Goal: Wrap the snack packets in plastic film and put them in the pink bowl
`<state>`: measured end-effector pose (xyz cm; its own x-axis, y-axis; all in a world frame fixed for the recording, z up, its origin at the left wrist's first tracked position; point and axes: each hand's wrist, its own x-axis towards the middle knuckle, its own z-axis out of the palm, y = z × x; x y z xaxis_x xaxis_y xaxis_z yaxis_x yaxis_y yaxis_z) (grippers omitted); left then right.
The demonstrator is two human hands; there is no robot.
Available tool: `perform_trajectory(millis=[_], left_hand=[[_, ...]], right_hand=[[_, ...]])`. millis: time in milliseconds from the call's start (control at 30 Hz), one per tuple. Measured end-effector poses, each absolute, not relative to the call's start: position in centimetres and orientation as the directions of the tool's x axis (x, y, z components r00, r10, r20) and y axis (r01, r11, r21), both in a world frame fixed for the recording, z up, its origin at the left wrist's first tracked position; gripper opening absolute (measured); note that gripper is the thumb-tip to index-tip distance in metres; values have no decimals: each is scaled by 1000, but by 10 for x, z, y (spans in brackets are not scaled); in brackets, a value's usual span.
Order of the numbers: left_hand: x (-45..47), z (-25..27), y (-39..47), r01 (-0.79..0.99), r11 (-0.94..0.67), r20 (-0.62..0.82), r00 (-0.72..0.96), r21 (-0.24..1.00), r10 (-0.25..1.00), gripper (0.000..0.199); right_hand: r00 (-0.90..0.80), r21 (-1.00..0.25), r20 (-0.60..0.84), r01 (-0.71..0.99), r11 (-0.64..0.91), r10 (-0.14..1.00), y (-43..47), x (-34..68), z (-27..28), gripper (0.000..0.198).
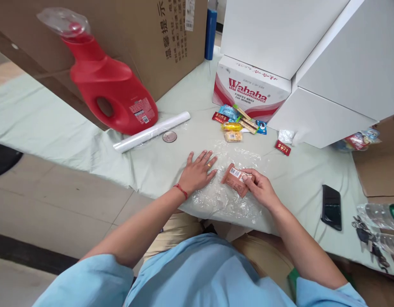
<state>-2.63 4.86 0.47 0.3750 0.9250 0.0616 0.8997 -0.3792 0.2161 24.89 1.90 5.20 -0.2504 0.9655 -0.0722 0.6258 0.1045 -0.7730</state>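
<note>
In my right hand (259, 185) is a brown snack packet (235, 178) with a white barcode label, pinched at its right end between thumb and fingers. It lies over a crinkled sheet of clear plastic wrap (216, 200) spread on the table near my body. My left hand (198, 172) rests flat at the sheet's left edge, fingers spread, holding nothing. Beyond my hands sits a pile of small wrapped snacks, among them a yellow packet (231, 126) and a pale one (233, 136). A white roll of film (152, 132) lies to the left, with a round metal disc (169, 136) beside it.
A red jug (112, 89) stands at the left before a large cardboard box (133, 38). Behind the snacks is a Wahaha box (248, 87) beside white boxes (337, 64). On the right lie a phone (331, 207), keys (369, 241), and clear plastic bottles (378, 216).
</note>
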Motion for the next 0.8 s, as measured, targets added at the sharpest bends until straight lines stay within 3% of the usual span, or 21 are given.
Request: perform_trajectory(millis=[67,167,233,433,533,700,800], left_hand=[[-26,5,49,902,-372,59,369,218,928,58],[-25,7,48,905,-365,51,363,217,930,58],[-24,7,48,905,-368,48,366,215,929,58],[-26,8,48,903,-370,52,367,218,929,60],[-27,8,48,896,-379,46,379,233,924,60],[-27,7,48,898,-369,43,370,238,928,60],[-27,6,48,898,-374,46,374,231,926,60]], right_hand=[[-240,-697,-75,707,121,968,24,253,49,54],[-176,-526,87,828,195,981,26,255,48,57],[-221,-493,139,830,261,965,25,252,49,56],[-344,-389,-44,871,301,938,20,243,40,52],[-315,-409,26,863,297,949,22,256,34,47],[-252,-545,160,784,298,954,31,277,48,47],[-309,-584,188,728,359,932,33,268,58,48]])
